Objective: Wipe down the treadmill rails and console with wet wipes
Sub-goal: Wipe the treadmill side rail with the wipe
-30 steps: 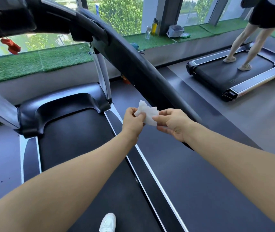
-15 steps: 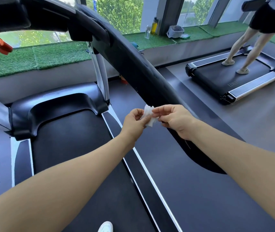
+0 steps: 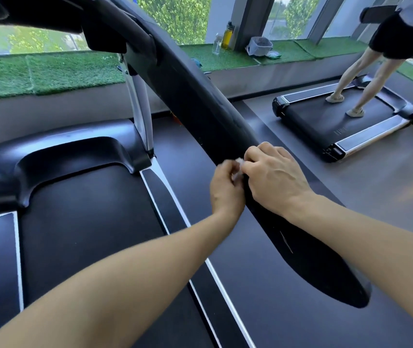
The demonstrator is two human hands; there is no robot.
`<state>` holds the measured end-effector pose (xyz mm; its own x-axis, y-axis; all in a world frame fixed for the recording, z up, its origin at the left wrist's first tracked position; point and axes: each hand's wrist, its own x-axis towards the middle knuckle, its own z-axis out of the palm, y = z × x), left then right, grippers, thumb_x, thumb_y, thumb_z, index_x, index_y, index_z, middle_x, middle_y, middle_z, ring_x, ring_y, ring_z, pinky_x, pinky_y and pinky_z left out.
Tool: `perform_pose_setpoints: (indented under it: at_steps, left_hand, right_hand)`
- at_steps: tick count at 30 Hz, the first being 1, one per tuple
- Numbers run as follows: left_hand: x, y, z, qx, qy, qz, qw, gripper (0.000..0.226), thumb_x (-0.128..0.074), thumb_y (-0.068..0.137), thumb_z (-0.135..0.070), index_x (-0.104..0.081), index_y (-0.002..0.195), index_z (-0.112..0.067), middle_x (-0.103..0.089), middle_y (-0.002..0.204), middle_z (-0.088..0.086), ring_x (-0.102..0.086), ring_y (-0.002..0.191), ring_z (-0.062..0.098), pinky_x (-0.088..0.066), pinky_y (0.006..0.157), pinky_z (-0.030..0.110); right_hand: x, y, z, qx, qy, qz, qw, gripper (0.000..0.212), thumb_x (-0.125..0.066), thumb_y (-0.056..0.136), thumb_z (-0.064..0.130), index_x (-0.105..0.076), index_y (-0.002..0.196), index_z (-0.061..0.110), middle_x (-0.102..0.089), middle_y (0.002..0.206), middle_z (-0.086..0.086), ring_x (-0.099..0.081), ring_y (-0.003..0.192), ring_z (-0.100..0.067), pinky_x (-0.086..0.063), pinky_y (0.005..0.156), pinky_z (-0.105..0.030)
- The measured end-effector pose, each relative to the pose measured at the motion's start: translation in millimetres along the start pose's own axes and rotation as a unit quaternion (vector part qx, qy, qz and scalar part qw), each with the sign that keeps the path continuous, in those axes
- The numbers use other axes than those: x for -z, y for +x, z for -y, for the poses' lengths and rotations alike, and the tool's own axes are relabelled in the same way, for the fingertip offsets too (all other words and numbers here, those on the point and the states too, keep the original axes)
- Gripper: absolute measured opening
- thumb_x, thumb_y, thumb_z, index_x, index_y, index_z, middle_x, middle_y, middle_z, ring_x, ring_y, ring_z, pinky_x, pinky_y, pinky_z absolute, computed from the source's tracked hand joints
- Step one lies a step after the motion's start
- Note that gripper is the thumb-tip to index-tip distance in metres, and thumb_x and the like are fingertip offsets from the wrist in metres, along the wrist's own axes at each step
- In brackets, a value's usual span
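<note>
The treadmill's black right handrail (image 3: 200,101) runs from the console at the top left down to the lower right. My left hand (image 3: 225,189) and my right hand (image 3: 273,179) meet at the rail's middle, both pinching a small white wet wipe (image 3: 238,169). The wipe is bunched up and mostly hidden between my fingers. My right hand lies over the rail; my left hand is just beside it, on the belt side. The console (image 3: 37,11) shows only as a dark underside at the top left.
Below me are the black belt (image 3: 87,222) and the motor hood (image 3: 57,159). A person walks on a second treadmill (image 3: 338,121) at the right. Bottles (image 3: 226,36) and a grey bag (image 3: 260,46) sit on the green window ledge.
The wipe was spread open between my hands a second ago; it is now bunched small. Both hands have moved onto the handrail, and my view has shifted closer to it.
</note>
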<state>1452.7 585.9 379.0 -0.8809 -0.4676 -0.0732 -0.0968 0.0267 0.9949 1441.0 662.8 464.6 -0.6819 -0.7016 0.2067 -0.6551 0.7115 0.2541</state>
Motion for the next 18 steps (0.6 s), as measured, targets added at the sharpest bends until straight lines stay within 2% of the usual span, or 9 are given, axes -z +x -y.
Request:
perform_pose_setpoints:
  at_steps: [2, 5, 6, 8, 11, 14, 16, 18]
  left_hand:
    - [3, 1, 4, -0.036, 0.018, 0.014, 0.999, 0.010, -0.050, 0.095, -0.018, -0.053, 0.086, -0.014, -0.058, 0.091, 0.005, -0.053, 0.073, 0.013, -0.041, 0.064, 0.020]
    - [11, 59, -9, -0.050, 0.027, -0.079, 0.995, 0.023, -0.044, 0.099, -0.030, -0.050, 0.084, -0.013, -0.057, 0.091, 0.012, -0.052, 0.073, 0.020, -0.043, 0.067, 0.028]
    - [17, 81, -15, -0.042, 0.028, -0.099, 0.994, 0.023, -0.043, 0.099, -0.031, -0.049, 0.084, -0.014, -0.057, 0.092, 0.013, -0.053, 0.075, 0.022, -0.044, 0.068, 0.031]
    - [26, 105, -20, -0.036, 0.043, -0.111, 0.992, 0.029, -0.040, 0.100, -0.037, -0.048, 0.082, -0.014, -0.057, 0.091, 0.012, -0.053, 0.073, 0.019, -0.041, 0.065, 0.029]
    - [25, 73, -12, -0.049, 0.035, -0.048, 0.997, 0.037, -0.041, 0.100, -0.037, -0.049, 0.080, -0.008, -0.058, 0.081, 0.014, -0.051, 0.066, 0.015, -0.037, 0.059, 0.018]
    - [16, 16, 7, -0.033, 0.055, 0.074, 0.995, 0.019, -0.048, 0.097, -0.019, -0.053, 0.086, -0.004, -0.060, 0.086, 0.010, -0.052, 0.074, 0.012, -0.040, 0.063, 0.014]
    - [15, 16, 10, -0.041, 0.059, 0.075, 0.995, 0.008, -0.050, 0.092, -0.006, -0.053, 0.086, -0.002, -0.060, 0.087, 0.013, -0.052, 0.074, 0.015, -0.039, 0.060, 0.014]
    - [21, 45, 4, -0.049, 0.075, 0.019, 0.996, 0.011, -0.050, 0.093, -0.007, -0.052, 0.084, -0.002, -0.060, 0.089, 0.017, -0.049, 0.071, 0.016, -0.034, 0.054, 0.012]
  right_hand:
    - [-5, 3, -4, 0.021, 0.002, -0.025, 0.999, 0.016, -0.079, 0.056, 0.003, -0.069, 0.065, 0.013, -0.059, 0.071, -0.001, -0.058, 0.075, -0.027, -0.048, 0.066, -0.032]
    - [-8, 9, -6, 0.046, 0.007, -0.022, 0.999, 0.019, -0.076, 0.051, -0.002, -0.068, 0.060, 0.013, -0.058, 0.069, -0.001, -0.056, 0.073, -0.028, -0.048, 0.064, -0.030]
    - [-10, 11, -7, 0.048, 0.006, -0.019, 0.999, 0.021, -0.076, 0.050, -0.003, -0.067, 0.059, 0.013, -0.058, 0.069, 0.000, -0.055, 0.072, -0.027, -0.047, 0.063, -0.030]
    - [-11, 14, -7, 0.048, 0.003, -0.011, 0.999, 0.022, -0.077, 0.049, -0.003, -0.066, 0.057, 0.014, -0.057, 0.068, 0.001, -0.054, 0.071, -0.025, -0.045, 0.062, -0.029]
    - [-9, 14, -11, 0.055, 0.018, -0.010, 0.998, 0.022, -0.077, 0.050, -0.002, -0.066, 0.056, 0.015, -0.056, 0.067, 0.001, -0.054, 0.070, -0.026, -0.046, 0.061, -0.029]
    - [-5, 12, -15, 0.082, 0.038, -0.011, 0.996, 0.018, -0.079, 0.054, 0.004, -0.067, 0.060, 0.015, -0.058, 0.067, 0.000, -0.056, 0.070, -0.027, -0.049, 0.063, -0.031]
    - [-3, 10, -17, 0.095, 0.033, -0.011, 0.995, 0.015, -0.078, 0.057, 0.005, -0.067, 0.061, 0.015, -0.060, 0.070, 0.000, -0.056, 0.073, -0.027, -0.049, 0.066, -0.032]
    - [-4, 7, -18, 0.099, 0.022, -0.016, 0.995, 0.016, -0.076, 0.058, 0.002, -0.068, 0.062, 0.016, -0.060, 0.073, 0.001, -0.055, 0.076, -0.025, -0.048, 0.069, -0.031]
